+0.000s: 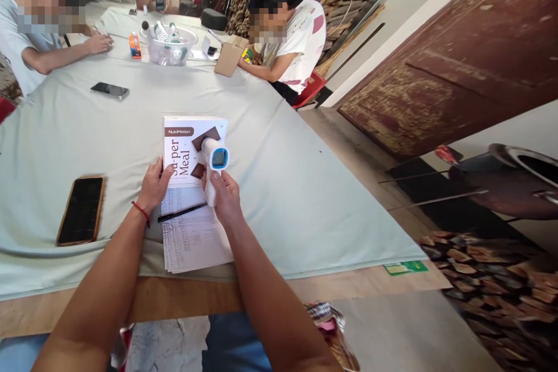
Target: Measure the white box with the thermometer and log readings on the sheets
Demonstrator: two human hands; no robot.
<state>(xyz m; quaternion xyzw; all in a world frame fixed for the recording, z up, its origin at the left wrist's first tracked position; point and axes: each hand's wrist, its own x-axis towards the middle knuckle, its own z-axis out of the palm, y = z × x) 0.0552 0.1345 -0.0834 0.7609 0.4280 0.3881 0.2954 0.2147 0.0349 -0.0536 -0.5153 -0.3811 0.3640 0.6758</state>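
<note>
My right hand (225, 195) is wrapped round the handle of a white infrared thermometer (211, 186), whose blue-framed screen faces me. Behind and below the thermometer is a white box (178, 154) printed "NutriMotion" and "Meal". My left hand (154, 183) grips the box's left edge, with the thumb over its front face. Under the box lie sheets of paper (196, 244) covered in handwriting and print. Across the sheets rests a black pen (181, 213), its right end close to the thermometer's handle.
A phone in a brown case (81, 210) lies left of my arms, and another phone (110, 90) farther off. A clear basin (171, 49) of bottles and an orange item (135, 45) stand at the back. Several people sit around the cloth-covered table (314, 203); one holds a cardboard piece (229, 58).
</note>
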